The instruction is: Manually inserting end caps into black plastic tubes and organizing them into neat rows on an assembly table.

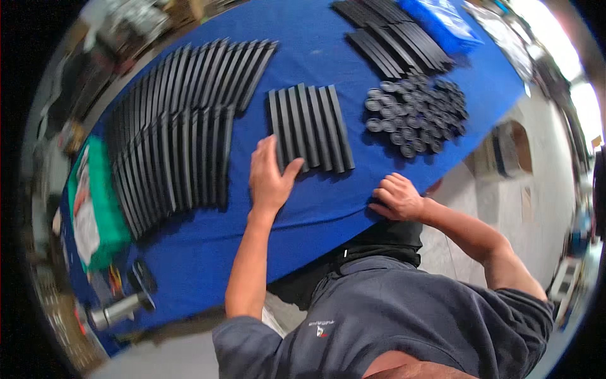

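Observation:
A small group of dark strips lies side by side on the blue cloth, roughly in the middle of the table. My left hand is at the near left corner of this group. Its fingertips touch the leftmost strip, with the thumb spread away toward the strips' near ends. Close to the table's front edge rests my right hand, fingers curled inward. Its palm is hidden, so I cannot see whether anything is in it. Beyond it lies a heap of small round black caps.
Overlapping rows of many more dark strips cover the table's left side. Further strips lie at the far right, beside a blue plastic bag. A green container and a tape dispenser are at the left edge. A carton stands right.

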Action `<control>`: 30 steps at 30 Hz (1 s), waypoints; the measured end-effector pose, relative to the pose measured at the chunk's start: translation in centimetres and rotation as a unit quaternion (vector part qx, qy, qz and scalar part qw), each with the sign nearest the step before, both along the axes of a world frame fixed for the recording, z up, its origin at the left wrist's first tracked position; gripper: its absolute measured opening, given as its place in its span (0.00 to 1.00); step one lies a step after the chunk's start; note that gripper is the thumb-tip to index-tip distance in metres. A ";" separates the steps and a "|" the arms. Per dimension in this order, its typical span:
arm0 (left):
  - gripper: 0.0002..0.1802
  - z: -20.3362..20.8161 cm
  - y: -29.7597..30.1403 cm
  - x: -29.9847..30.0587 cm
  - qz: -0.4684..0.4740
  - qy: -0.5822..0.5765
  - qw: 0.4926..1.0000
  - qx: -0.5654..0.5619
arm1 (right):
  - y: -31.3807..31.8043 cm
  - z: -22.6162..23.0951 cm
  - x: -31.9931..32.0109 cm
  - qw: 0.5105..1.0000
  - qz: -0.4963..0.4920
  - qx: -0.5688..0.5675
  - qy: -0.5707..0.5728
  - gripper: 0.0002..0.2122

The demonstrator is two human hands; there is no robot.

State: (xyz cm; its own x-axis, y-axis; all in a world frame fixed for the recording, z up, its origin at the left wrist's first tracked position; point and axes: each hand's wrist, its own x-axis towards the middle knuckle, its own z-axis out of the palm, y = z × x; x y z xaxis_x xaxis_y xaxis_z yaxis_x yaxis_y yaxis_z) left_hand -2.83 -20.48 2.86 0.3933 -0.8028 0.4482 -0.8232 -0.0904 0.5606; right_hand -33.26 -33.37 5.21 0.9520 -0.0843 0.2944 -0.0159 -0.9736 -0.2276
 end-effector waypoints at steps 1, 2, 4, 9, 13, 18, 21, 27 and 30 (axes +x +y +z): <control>0.43 -0.3 -0.3 0.0 0.009 0.020 0.999 0.039 | 0.1 -0.1 0.0 1.000 -0.008 0.003 -0.001 0.13; 0.44 -0.6 -0.2 0.1 0.010 0.025 0.999 0.046 | 0.2 0.3 0.1 1.000 -0.008 0.001 0.007 0.13; 0.43 -0.3 -0.4 -0.1 -0.001 0.030 0.999 0.034 | 0.0 0.7 0.0 1.000 -0.018 -0.007 0.019 0.13; 0.44 -0.2 -0.1 -0.5 -0.012 0.038 0.999 0.029 | 0.4 0.6 -0.3 0.999 -0.018 -0.013 0.040 0.13; 0.45 -0.5 0.2 -0.2 0.002 0.044 0.999 0.024 | 0.7 0.3 -0.1 0.999 -0.016 -0.016 0.043 0.13; 0.42 -0.1 -0.1 -0.1 0.000 0.057 0.998 0.014 | 0.5 0.0 -0.3 0.999 -0.023 -0.028 0.025 0.13; 0.42 0.0 -0.4 -0.2 0.005 0.060 0.998 0.029 | 0.6 -0.2 -0.5 0.998 -0.039 -0.043 -0.004 0.14; 0.43 -1.1 -0.4 0.5 0.020 0.066 0.997 0.027 | 7.2 0.4 -2.0 0.986 0.130 0.071 -0.078 0.08; 0.42 -1.1 0.3 0.9 0.021 0.075 0.997 0.009 | 8.8 -4.8 -4.0 0.978 0.157 0.132 0.043 0.06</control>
State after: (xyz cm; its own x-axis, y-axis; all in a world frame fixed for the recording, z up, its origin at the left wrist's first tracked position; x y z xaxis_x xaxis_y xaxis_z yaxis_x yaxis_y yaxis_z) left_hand -1.89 -20.23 1.78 0.4871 -0.7924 0.3672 -0.7262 -0.1340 0.6743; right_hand -37.24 -24.56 0.43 0.9633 0.1546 0.2193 0.2449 -0.8410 -0.4825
